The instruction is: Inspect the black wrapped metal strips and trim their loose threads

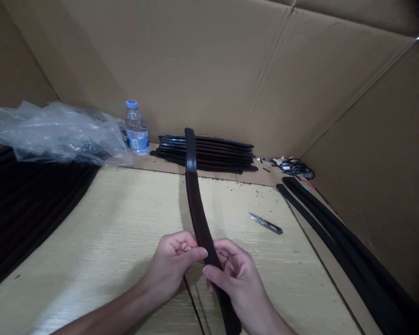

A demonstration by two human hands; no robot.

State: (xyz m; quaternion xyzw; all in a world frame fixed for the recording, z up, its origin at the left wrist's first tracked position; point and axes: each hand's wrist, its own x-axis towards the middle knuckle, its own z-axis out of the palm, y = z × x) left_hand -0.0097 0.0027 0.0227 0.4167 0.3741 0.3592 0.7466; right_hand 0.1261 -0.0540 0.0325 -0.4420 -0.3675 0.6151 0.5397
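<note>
A long dark strap [199, 209] runs away from me up the middle of the table, its far part glossy black and its nearer part a matte dark brown sleeve with a stitched-looking edge. My left hand [176, 260] pinches its left edge, thumb on top. On the right edge, slightly nearer to me, my right hand [235, 274] grips it with the thumb on top and fingers curled beneath. A thin dark cord [193, 304] hangs below my left hand. Small thread snips [266, 223] lie on the table to the right.
Behind the strap is a stack of black strips [223, 153]. A water bottle [137, 130] and clear plastic bags [63, 132] stand left of it, above a dark pile of strips [28, 200]. More strips [335, 242] lie right, near tangled cords [295, 167]. Cardboard walls [195, 60] enclose the table [125, 209].
</note>
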